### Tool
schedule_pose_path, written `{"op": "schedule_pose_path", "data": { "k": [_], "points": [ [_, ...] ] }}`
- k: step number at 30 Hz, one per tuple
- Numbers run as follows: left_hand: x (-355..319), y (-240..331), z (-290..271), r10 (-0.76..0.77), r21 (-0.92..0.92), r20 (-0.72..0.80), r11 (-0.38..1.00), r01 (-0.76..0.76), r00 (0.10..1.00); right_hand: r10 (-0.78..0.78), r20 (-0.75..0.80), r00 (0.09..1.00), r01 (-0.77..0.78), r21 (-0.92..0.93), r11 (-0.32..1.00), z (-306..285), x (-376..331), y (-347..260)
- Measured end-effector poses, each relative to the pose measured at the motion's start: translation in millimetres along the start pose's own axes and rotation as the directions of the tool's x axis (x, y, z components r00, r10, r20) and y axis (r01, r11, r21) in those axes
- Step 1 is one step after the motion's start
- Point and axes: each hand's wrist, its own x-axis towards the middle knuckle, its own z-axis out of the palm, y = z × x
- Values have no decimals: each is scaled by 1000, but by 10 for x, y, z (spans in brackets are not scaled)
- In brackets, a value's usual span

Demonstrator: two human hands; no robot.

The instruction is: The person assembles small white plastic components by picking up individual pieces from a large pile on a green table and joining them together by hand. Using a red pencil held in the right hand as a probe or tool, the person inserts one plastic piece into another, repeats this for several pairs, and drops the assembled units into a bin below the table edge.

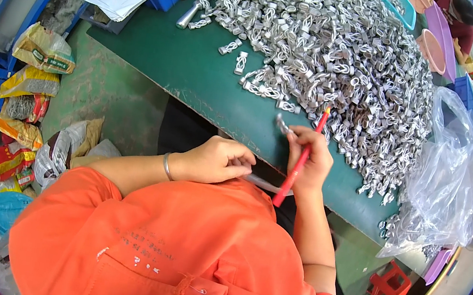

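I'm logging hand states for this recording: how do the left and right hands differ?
The right hand pinches a small silvery piece and holds a red pencil-like stick; the left hand shows no object in its curled fingers. The left wrist wears a bangle; the right wrist is bare. The right hand is over the green table; the left hand is nearer the body. Both are ungloved.

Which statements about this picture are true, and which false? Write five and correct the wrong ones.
1. The right hand holds a slim red pen-shaped tool and a small silver metal piece. True.
2. A heap of small silver metal pieces lies on a green tabletop. True.
3. The tool's yellow tip faces the person's body. False: the tip faces the heap.
4. A silver metal bangle circles the wrist of the left hand. True.
5. The left hand is buried in the heap. False: it is apart from it.
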Motion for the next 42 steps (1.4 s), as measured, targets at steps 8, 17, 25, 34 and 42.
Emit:
{"op": "schedule_pose_path", "data": {
  "k": [8,17,25,34,42],
  "points": [
    [188,266,-37,188,-491,-186,832,-257,964,370,261,891,-441,688,576,-195,-129,-315],
    [121,241,-162,288,5,-152,957,-291,945,4,310,951,-174,524,834,-339,-47,-152],
    [122,-415,11,59,224,37,972,-66,998,-282,419,863,430,-319,845,31,461,-57],
    [145,13,-110,-16,59,210,998,4,978,-107,465,879,313,-393,864,-76,354,-146],
    [345,291,-96,56,-508,-198,848,-152,979,351,297,888,-453,692,561,-266,140,-345]
  ]
}}
